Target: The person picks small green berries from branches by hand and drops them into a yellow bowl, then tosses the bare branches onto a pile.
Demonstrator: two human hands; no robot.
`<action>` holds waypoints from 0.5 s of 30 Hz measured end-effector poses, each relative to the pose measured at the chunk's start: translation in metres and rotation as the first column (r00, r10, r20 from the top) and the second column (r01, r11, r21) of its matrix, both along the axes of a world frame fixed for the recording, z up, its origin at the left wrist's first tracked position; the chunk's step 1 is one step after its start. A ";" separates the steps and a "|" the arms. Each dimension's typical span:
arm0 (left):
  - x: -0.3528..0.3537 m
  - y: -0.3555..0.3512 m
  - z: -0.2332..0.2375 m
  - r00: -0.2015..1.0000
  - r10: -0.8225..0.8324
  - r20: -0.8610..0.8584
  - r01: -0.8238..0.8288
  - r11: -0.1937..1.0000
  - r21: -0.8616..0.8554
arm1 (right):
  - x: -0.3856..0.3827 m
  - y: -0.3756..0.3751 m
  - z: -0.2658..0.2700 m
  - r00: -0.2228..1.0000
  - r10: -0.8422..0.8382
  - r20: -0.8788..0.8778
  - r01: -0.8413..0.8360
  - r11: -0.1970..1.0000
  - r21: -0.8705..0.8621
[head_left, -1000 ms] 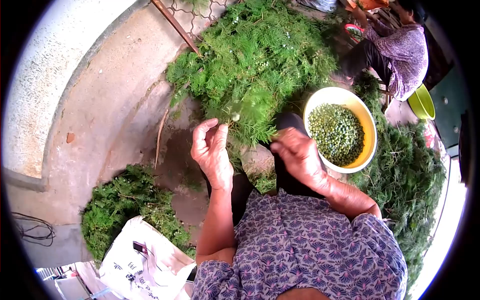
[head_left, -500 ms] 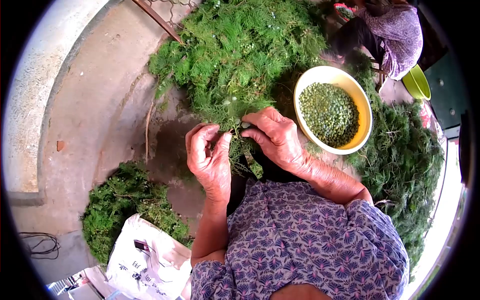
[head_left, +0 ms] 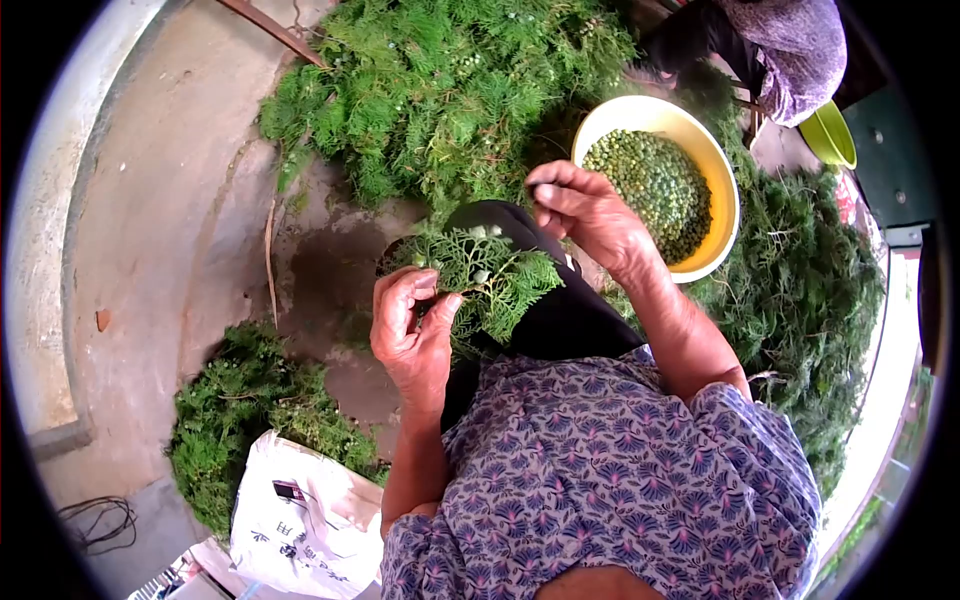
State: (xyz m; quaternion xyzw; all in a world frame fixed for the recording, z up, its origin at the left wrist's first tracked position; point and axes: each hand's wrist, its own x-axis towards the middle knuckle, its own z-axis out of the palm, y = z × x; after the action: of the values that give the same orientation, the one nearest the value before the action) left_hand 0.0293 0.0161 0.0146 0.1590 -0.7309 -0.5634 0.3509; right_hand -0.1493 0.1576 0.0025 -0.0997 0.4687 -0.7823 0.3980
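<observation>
My left hand (head_left: pixel 412 325) pinches the stem of a leafy evergreen sprig (head_left: pixel 500 280) between thumb and fingers, over my lap. Several pale green cones show among its flat, feathery leaves. My right hand (head_left: pixel 595 215) is raised to the right of the sprig, apart from it, beside the yellow basin (head_left: pixel 718 185). Its thumb and fingers are closed together; whatever lies between them is too small to make out. Small round green cones (head_left: pixel 650 180) fill much of the basin.
A large heap of evergreen branches (head_left: pixel 440 100) lies ahead, another heap (head_left: pixel 790 290) at right, a smaller pile (head_left: pixel 250 400) at left. A white sack (head_left: pixel 300 525) bears a small dark device (head_left: pixel 289 490). Another person (head_left: pixel 785 45) sits at upper right near a green basin (head_left: pixel 830 135).
My right hand has moved away from the sprig, up and right toward the yellow basin. The left hand keeps its hold, and the sprig now shows more fully over my lap.
</observation>
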 end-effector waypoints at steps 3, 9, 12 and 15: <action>-0.003 0.000 -0.003 0.999 -0.029 0.025 0.030 0.999 -0.033 | 0.005 -0.006 0.008 0.988 0.154 -0.002 -0.151 0.972 0.179; -0.009 0.004 -0.009 0.995 -0.061 0.076 0.064 0.997 -0.038 | 0.010 -0.010 -0.010 0.950 0.279 -0.141 -0.241 0.940 0.240; -0.011 0.006 -0.015 0.989 -0.101 0.106 0.108 0.992 -0.067 | 0.008 -0.003 -0.010 0.945 0.280 -0.168 -0.224 0.931 0.290; -0.016 0.010 -0.024 0.975 -0.140 0.174 0.149 0.988 -0.040 | 0.008 0.004 -0.020 0.950 0.234 -0.206 -0.140 0.910 0.390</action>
State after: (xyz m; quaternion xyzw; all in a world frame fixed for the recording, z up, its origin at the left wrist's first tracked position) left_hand 0.0133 0.0261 -0.0094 0.1436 -0.7825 -0.5522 0.2493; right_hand -0.1415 0.1616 -0.0178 -0.1646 0.6421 -0.6190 0.4214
